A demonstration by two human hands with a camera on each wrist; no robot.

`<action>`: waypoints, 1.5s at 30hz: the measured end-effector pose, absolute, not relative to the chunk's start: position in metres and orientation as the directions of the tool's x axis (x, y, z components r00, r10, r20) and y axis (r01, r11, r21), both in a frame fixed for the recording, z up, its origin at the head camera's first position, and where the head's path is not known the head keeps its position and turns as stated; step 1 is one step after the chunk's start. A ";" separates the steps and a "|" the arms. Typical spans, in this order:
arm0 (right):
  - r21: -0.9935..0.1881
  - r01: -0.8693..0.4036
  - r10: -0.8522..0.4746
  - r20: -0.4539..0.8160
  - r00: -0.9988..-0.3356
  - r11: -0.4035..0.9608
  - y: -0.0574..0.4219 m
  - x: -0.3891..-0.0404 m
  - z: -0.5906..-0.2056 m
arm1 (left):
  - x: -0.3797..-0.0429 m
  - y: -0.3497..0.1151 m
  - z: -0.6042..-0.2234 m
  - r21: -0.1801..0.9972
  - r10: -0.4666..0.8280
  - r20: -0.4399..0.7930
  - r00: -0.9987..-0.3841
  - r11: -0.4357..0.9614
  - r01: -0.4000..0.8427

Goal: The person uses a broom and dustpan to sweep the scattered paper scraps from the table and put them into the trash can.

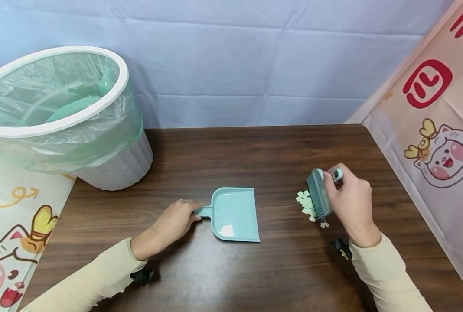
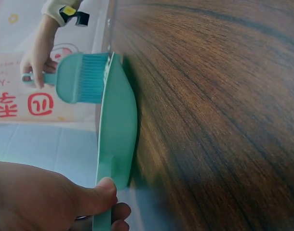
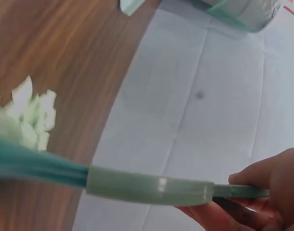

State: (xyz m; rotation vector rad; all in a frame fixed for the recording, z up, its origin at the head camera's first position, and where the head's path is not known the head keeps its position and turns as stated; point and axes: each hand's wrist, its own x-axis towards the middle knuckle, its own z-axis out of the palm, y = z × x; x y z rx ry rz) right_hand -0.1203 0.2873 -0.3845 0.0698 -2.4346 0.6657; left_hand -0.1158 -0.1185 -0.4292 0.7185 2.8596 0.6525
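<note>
Pinching the teal dustpan [image 1: 235, 214] by its handle with the left hand [image 1: 172, 224], about halfway between the left and right edges of the bench [image 1: 278, 273], and facing its wide mouth toward the right edge. Clamping the right hand [image 1: 353, 203] on the brush [image 1: 322, 190], nearer that edge, and holding the bristles [image 1: 314, 197] just beside a cluster of pale green scraps [image 1: 305, 203], well apart from the dustpan. Sharing the bench with a white bin [image 1: 118, 168] in a green bag [image 1: 99, 145] at the far left corner.
</note>
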 end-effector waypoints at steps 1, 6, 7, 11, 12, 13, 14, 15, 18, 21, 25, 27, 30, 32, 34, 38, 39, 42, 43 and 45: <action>-0.455 -0.196 0.111 0.563 -0.819 0.869 0.290 -0.122 -0.382 | -0.116 -0.119 -0.429 0.436 0.475 -0.014 -0.880 0.795 0.422; -0.413 -0.281 0.000 0.564 -0.826 0.867 0.307 -0.135 -0.369 | -0.117 -0.118 -0.429 0.434 0.470 -0.029 -0.882 0.801 0.412; -0.384 -0.323 -0.055 0.568 -0.821 0.865 0.311 -0.138 -0.368 | -0.117 -0.118 -0.429 0.434 0.469 -0.030 -0.883 0.802 0.411; -0.275 -0.510 -0.292 0.565 -0.772 0.815 0.326 -0.151 -0.374 | -0.116 -0.118 -0.429 0.431 0.468 -0.022 -0.883 0.802 0.414; -0.261 -0.547 -0.340 0.555 -0.759 0.796 0.329 -0.154 -0.377 | -0.116 -0.118 -0.429 0.431 0.468 -0.019 -0.883 0.801 0.415; -0.255 -0.576 -0.376 0.546 -0.749 0.777 0.331 -0.155 -0.380 | -0.116 -0.118 -0.429 0.430 0.468 -0.017 -0.883 0.801 0.416; -0.258 -0.599 -0.405 0.534 -0.742 0.758 0.334 -0.156 -0.384 | -0.116 -0.118 -0.428 0.430 0.468 -0.015 -0.884 0.801 0.417; -0.263 -0.616 -0.427 0.521 -0.739 0.743 0.335 -0.156 -0.387 | -0.116 -0.118 -0.428 0.430 0.467 -0.016 -0.884 0.801 0.416; -0.288 -0.642 -0.468 0.488 -0.737 0.711 0.340 -0.152 -0.392 | -0.115 -0.118 -0.428 0.430 0.464 -0.023 -0.886 0.804 0.410; -0.309 -0.654 -0.495 0.458 -0.739 0.691 0.344 -0.146 -0.390 | -0.115 -0.118 -0.427 0.435 0.461 -0.029 -0.887 0.805 0.404; -0.357 -0.661 -0.531 0.400 -0.747 0.660 0.347 -0.137 -0.379 | -0.115 -0.118 -0.428 0.437 0.459 -0.031 -0.888 0.805 0.401; -0.388 -0.656 -0.542 0.370 -0.755 0.648 0.349 -0.133 -0.373 | -0.115 -0.118 -0.428 0.435 0.460 -0.029 -0.887 0.805 0.403; -0.412 -0.647 -0.538 0.360 -0.762 0.641 0.351 -0.129 -0.366 | -0.115 -0.118 -0.428 0.432 0.459 -0.027 -0.888 0.807 0.404; -0.418 -0.642 -0.518 0.380 -0.766 0.642 0.355 -0.129 -0.361 | -0.115 -0.118 -0.428 0.432 0.456 -0.030 -0.889 0.808 0.400; -0.432 -0.629 -0.489 0.398 -0.776 0.646 0.361 -0.129 -0.353 | -0.116 -0.117 -0.428 0.430 0.456 -0.034 -0.889 0.810 0.399; -0.543 -0.625 -0.528 0.346 -0.775 0.561 0.376 -0.128 -0.338 | -0.116 -0.116 -0.428 0.428 0.457 -0.035 -0.889 0.811 0.400; -0.576 -0.628 -0.570 0.312 -0.760 0.522 0.380 -0.128 -0.336 | -0.116 -0.116 -0.428 0.428 0.456 -0.035 -0.889 0.811 0.399; -0.697 -0.621 -0.734 0.201 -0.648 0.357 0.388 -0.127 -0.337 | -0.115 -0.116 -0.428 0.430 0.452 -0.038 -0.891 0.813 0.394; -0.737 -0.603 -0.784 0.164 -0.598 0.305 0.388 -0.128 -0.339 | -0.115 -0.117 -0.428 0.429 0.453 -0.037 -0.891 0.812 0.395; -0.799 -0.553 -0.851 0.103 -0.514 0.237 0.388 -0.129 -0.345 | -0.115 -0.117 -0.428 0.428 0.453 -0.038 -0.891 0.813 0.396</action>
